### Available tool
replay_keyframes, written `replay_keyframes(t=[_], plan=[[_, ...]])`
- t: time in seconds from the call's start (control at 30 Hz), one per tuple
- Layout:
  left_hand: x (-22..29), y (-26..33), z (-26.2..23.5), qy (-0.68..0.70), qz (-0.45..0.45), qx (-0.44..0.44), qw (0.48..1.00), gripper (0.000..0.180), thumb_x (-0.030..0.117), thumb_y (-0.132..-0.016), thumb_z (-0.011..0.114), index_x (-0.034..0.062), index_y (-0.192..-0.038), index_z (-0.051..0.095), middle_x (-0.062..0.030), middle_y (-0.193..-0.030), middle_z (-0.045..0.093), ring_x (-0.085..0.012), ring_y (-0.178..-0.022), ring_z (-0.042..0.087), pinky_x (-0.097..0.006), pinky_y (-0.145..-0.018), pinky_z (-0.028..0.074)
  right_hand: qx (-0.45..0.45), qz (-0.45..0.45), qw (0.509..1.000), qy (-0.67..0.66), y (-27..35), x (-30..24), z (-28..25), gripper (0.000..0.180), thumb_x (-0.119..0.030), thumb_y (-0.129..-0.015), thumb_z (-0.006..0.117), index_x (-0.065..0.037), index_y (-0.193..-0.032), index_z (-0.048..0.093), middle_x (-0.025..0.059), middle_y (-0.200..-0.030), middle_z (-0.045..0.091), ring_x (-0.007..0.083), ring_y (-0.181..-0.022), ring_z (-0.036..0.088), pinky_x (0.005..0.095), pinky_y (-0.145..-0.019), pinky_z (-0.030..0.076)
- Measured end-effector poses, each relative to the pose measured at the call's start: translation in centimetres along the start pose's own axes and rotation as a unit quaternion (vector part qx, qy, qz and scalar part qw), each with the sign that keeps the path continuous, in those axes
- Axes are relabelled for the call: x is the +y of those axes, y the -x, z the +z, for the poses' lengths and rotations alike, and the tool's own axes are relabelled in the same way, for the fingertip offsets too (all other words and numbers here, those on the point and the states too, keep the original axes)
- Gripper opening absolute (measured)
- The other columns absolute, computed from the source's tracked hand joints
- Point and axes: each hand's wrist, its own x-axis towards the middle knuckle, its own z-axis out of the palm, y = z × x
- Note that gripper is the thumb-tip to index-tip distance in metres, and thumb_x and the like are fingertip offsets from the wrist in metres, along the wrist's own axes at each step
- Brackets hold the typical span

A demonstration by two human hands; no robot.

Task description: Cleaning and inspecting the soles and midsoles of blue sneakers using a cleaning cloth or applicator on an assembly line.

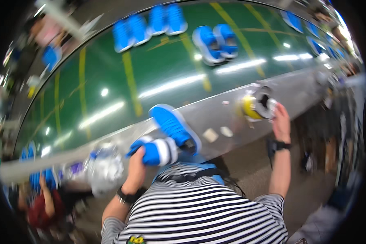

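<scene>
Now, left hand [137,166]: clamped around a blue-and-white shoe [152,154], close in front of the striped shirt [199,203]; too blurred to tell its exact turn
Right hand [282,124]: well apart from the left, fingers at the pale edge of a yellow-sided roll [249,106]; cannot tell whether pinching or merely touching
Roll's place: toward the right on the grey metal table [207,116], probably tape or labels
Second shoe [168,124]: lying aslant just beyond the held one, laced upper showing, toe pointing toward the green conveyor [158,69]
White scrap [226,131] and beige scrap [210,135]: between second shoe and roll, best kept from sticking to either
Left grip: better firm but light, to spare the upper from creasing
Right reach: best done with fingertips only, drawing gently at the edge so as not to topple or drag the roll
Eyes: worth a glance at the roll, given such spread arms
</scene>
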Motion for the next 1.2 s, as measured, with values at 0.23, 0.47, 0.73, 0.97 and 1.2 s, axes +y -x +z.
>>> replay_keyframes(t=[0.23,0.47,0.73,0.97,1.2], plan=[[0.4,1.1,0.0,0.018,0.029,-0.035,0.999,0.038,0.028,-0.094,0.036,-0.0029,-0.106,0.055,-0.0075,-0.098,0.058,-0.0133,-0.091,0.052,-0.028,-0.083,0.040,-0.304,0.013,0.952,0.036,13.1,-3.2,15.9,0.022,0.003,-0.081,0.053,-0.001,-0.101,0.061,0.0048,-0.092,0.060,0.0122,-0.083,0.057,0.0237,-0.073,0.045],[1.6,3.5,-1.7,-0.095,0.051,-0.108,0.988,0.043,0.031,-0.097,0.033,-0.0001,-0.083,0.058,0.0015,-0.071,0.052,-0.0055,-0.068,0.045,-0.023,-0.064,0.038,-0.528,-0.194,0.801,0.205,19.3,-2.2,27.1,0.014,-0.002,-0.073,0.066,-0.006,-0.086,0.065,0.0057,-0.078,0.056,0.0175,-0.070,0.056,0.0263,-0.059,0.044],[-0.1,3.7,-4.5,-0.110,0.028,-0.158,0.981,0.039,0.027,-0.096,0.033,0.0011,-0.078,0.056,0.0031,-0.070,0.049,-0.0055,-0.064,0.042,-0.025,-0.059,0.036,-0.577,-0.141,0.769,0.235,20.1,-2.1,27.9,0.011,-0.004,-0.073,0.068,-0.003,-0.083,0.062,0.0077,-0.077,0.057,0.0185,-0.068,0.057,0.0274,-0.059,0.044],[-0.5,3.8,-5.6,-0.097,0.019,-0.148,0.984,0.037,0.025,-0.095,0.035,0.0015,-0.071,0.049,0.0019,-0.064,0.045,-0.0075,-0.062,0.040,-0.026,-0.059,0.034,-0.587,-0.114,0.774,0.209,20.1,-1.8,30.3,0.008,-0.002,-0.074,0.066,-0.001,-0.080,0.061,0.0086,-0.076,0.057,0.0196,-0.066,0.056,0.0279,-0.060,0.044],[0.0,3.1,-5.7,-0.085,0.040,-0.173,0.980,0.037,0.028,-0.095,0.034,0.0026,-0.074,0.052,0.0025,-0.068,0.047,-0.0069,-0.066,0.041,-0.025,-0.062,0.035,-0.602,-0.094,0.770,0.189,20.5,-1.1,32.1,0.008,-0.002,-0.073,0.066,-0.002,-0.080,0.063,0.0067,-0.075,0.057,0.0184,-0.069,0.055,0.0280,-0.059,0.044]])
